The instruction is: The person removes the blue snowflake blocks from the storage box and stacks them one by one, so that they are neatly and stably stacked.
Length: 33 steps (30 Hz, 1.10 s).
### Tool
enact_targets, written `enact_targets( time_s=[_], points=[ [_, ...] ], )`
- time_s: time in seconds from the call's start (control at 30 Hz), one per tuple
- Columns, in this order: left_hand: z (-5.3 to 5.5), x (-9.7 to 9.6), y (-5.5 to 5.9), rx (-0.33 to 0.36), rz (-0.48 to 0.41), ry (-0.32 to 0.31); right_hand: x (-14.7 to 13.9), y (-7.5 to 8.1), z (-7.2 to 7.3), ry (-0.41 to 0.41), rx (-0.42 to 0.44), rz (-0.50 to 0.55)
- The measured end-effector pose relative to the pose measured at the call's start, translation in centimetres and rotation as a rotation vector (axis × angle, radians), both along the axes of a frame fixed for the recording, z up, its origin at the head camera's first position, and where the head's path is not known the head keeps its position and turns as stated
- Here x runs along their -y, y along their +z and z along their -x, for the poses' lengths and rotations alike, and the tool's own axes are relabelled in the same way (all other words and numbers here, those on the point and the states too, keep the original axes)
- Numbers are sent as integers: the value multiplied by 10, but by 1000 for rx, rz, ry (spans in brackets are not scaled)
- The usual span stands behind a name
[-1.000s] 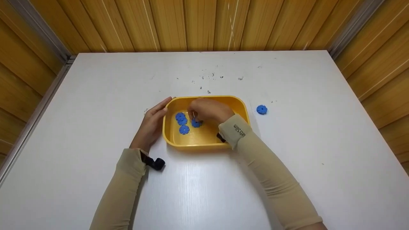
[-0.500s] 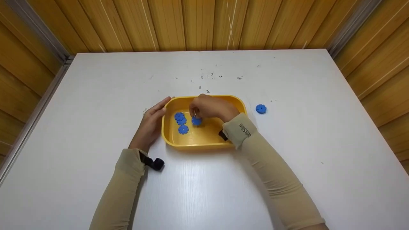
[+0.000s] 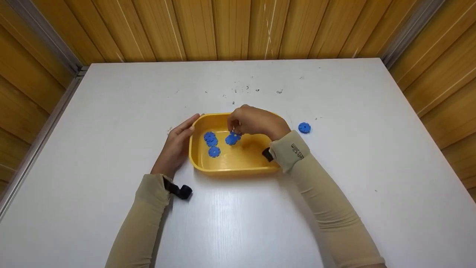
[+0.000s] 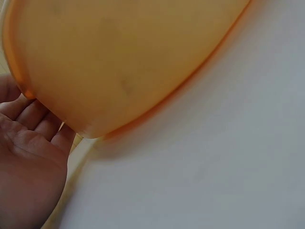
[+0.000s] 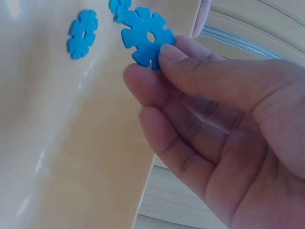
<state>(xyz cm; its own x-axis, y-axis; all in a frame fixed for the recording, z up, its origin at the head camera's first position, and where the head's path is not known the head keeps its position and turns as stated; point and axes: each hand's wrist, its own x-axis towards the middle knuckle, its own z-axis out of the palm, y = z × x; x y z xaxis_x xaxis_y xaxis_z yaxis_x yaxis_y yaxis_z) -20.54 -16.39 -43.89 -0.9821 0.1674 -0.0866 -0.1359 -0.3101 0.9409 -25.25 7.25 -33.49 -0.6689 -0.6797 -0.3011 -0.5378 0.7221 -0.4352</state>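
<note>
A yellow plastic tub point(image 3: 234, 171) lies in the middle of the table with several blue interlocking discs inside. My left hand point(image 3: 176, 143) rests along the tub's left end, fingers extended against its outer wall and thumb by the rim. In the left wrist view that hand point(image 4: 31, 157) is partly hidden behind the tub wall point(image 4: 128, 62). Over the tub, my right hand point(image 3: 256, 121) pinches a notched blue disc point(image 5: 145, 36) between thumb and fingers. In the head view, another blue disc point(image 3: 231, 140) shows right below the fingertips, overlapping the held one.
Left in the tub, two discs point(image 3: 210, 137) overlap, with a single disc point(image 3: 214, 152) nearer me. One more blue disc point(image 3: 304, 127) lies on the white table point(image 3: 353, 149) right of the tub. Wood-panelled walls point(image 3: 230, 29) stand behind and at both sides.
My right hand has risen slightly and moved right and away from me, bringing a blue disc up in its fingertips. My left hand stays at the tub's end.
</note>
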Motion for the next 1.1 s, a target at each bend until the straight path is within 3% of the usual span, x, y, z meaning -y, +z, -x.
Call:
enact_targets(
  time_s=[0.5,0.83,1.1],
  points=[
    [-1,-1,0,3,-16,-3,-37,16,1,-71,-24,98],
    [0,0,0,-3,-6,-12,-61,16,1,-101,-97,168],
    [-1,2,0,8,-20,-1,-81,11,-1,-193,-114,248]
  ],
)
